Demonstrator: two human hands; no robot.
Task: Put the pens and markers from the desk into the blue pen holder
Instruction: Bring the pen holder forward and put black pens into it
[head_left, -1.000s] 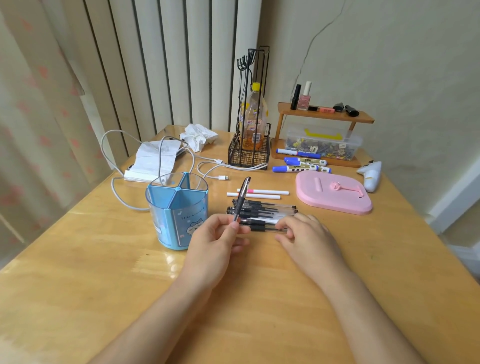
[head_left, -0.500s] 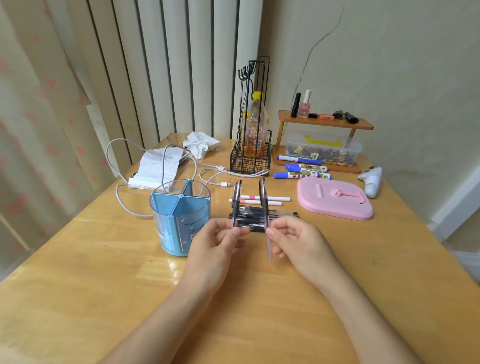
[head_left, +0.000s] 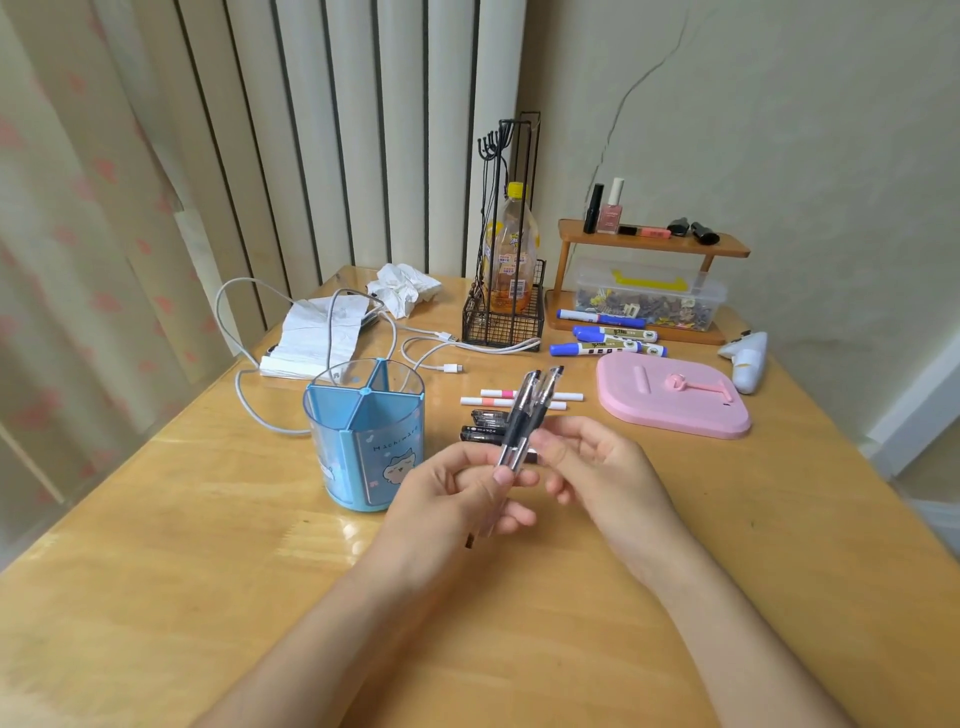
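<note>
The blue pen holder (head_left: 358, 447) stands on the desk, its compartments showing no pens. To its right my left hand (head_left: 457, 499) grips two black gel pens (head_left: 527, 410) side by side, tips up and tilted right. My right hand (head_left: 597, 462) is beside them with fingers loosely curled, touching the pens' lower part. More black pens (head_left: 483, 426) lie on the desk behind my hands, partly hidden. Two white markers with pink bands (head_left: 519, 399) lie further back. Three blue-capped markers (head_left: 605, 332) lie near the wooden shelf.
A pink flat stand (head_left: 670, 395) lies at right, a white device (head_left: 745, 358) beyond it. A black wire rack with a bottle (head_left: 506, 306), a wooden shelf (head_left: 649, 244) over a clear clip box, white cables (head_left: 415, 348) and papers (head_left: 317, 332) fill the back.
My right hand picked a second black pen off the desk, raised it upright, and brought it next to the first; both pens now sit together in my left hand.
</note>
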